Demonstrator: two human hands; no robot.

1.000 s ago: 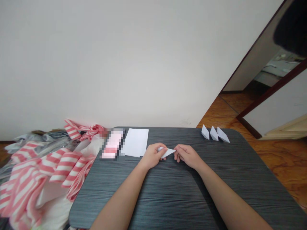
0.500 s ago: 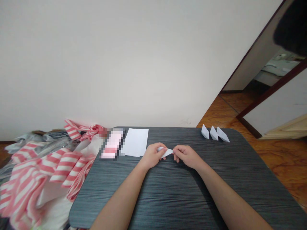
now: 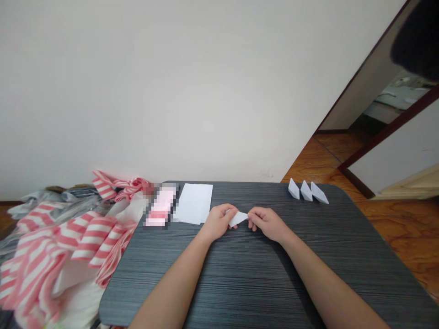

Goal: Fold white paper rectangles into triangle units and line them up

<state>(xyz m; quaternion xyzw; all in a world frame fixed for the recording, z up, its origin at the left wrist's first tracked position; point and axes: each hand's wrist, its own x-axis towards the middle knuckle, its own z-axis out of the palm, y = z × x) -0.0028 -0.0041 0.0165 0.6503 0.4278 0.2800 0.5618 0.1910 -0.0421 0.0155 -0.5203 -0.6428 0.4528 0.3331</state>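
Note:
A small piece of folded white paper (image 3: 238,220) is held between my two hands above the dark table. My left hand (image 3: 219,222) is closed on its left part, thumb on the near side, and covers much of it. At the paper's pointed right end, my right hand (image 3: 266,223) pinches the tip between thumb and fingers. Just left of my left hand lie flat sheets of white paper (image 3: 195,203). Three folded paper boats (image 3: 306,191) stand in a row at the table's far right.
The dark wood-grain table (image 3: 240,278) meets a white wall (image 3: 212,91) at its far edge. A pixelated pink item (image 3: 161,205) lies at the far left of the tabletop. Red-and-white striped cloth (image 3: 68,242) is heaped beside the table on the left. A doorway opens at the right.
My left thumb has shifted slightly on the folded paper, and more of the paper's near face shows. Both hands otherwise stay in the same place.

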